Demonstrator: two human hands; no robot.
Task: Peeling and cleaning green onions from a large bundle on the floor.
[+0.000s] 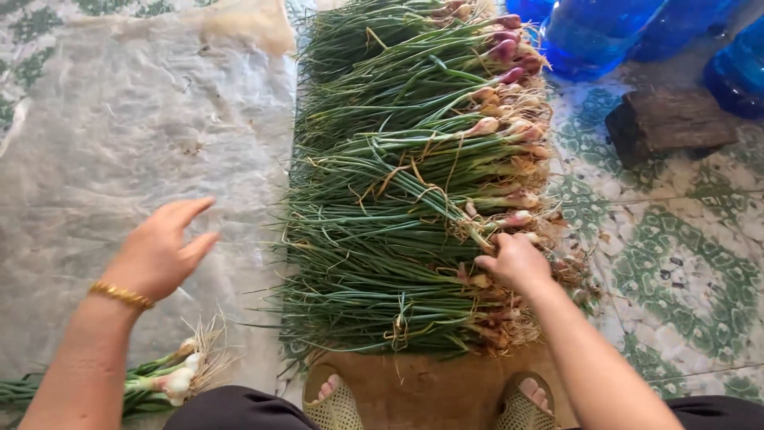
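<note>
A long heap of green onions [398, 199] lies across the middle, green stalks to the left, pink bulbs and roots to the right. My right hand [516, 260] rests on the bulb end near the front of the heap, fingers curled onto the stalks. My left hand [159, 248], with a gold bracelet on the wrist, hovers open over a clear plastic sheet [119, 135], holding nothing. A small bunch of cleaned white-bulbed onions [163, 381] lies on the sheet just below my left forearm.
A brown board [414, 390] lies under the heap's near end, with my sandalled feet [334, 402] on it. Blue water bottles [605, 32] stand at the top right beside a dark wooden block [668, 123]. Patterned green floor tiles [684, 263] extend to the right.
</note>
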